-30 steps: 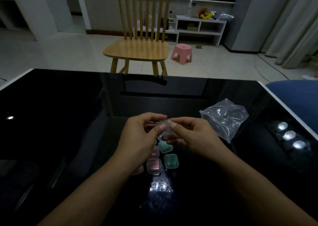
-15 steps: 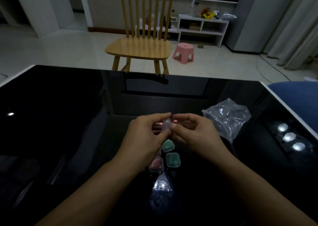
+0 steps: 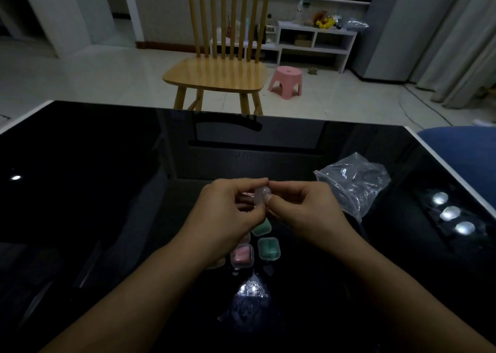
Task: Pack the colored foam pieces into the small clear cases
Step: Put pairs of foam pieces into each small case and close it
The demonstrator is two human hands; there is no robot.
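Both hands meet above the middle of the black glossy table (image 3: 107, 191). My left hand (image 3: 222, 218) and my right hand (image 3: 303, 210) pinch one small clear case (image 3: 261, 197) between their fingertips; whether it holds foam I cannot tell. Below the hands several small clear cases lie on the table: one with pink foam (image 3: 242, 256), one with green foam (image 3: 269, 248), another green one (image 3: 261, 227) partly under the hands. More cases are partly hidden by my left wrist.
A crumpled clear plastic bag (image 3: 351, 183) lies on the table to the right of my hands. A wooden chair (image 3: 217, 73) stands past the table's far edge, a pink stool (image 3: 285, 81) beside it. A blue seat (image 3: 461, 151) is at the right.
The hands have stayed together over the same spot; the clear case has been turned between the fingertips and now stands more upright. The camera view shifted slightly.
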